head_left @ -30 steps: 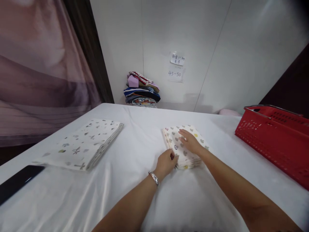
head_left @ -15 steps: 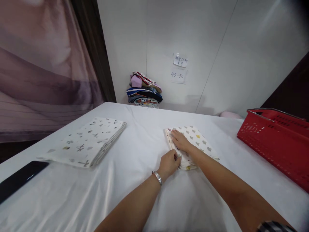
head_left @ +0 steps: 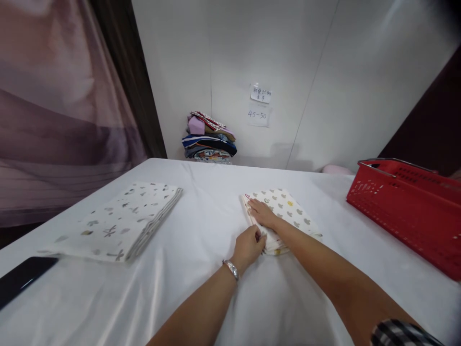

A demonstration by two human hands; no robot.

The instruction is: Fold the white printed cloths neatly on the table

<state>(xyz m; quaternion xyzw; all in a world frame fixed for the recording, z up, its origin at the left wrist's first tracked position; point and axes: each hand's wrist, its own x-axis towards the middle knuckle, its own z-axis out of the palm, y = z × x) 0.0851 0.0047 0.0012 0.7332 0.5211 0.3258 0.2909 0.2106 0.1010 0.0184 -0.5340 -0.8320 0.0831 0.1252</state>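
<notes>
Plenty of open tabletop [head_left: 216, 202] btwn the left cloth [head_left: 118, 221] and the folded cloth [head_left: 288, 211]. Red basket [head_left: 406, 206] blocks the right side, clothes pile [head_left: 209, 139] sits at the back wall, phone [head_left: 21, 278] at the near-left edge.

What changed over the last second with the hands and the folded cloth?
The right hand slid from the middle of the small folded cloth toward its left edge. The left hand kept pinching the near left corner. The larger folded cloth and red basket stayed put.
</notes>
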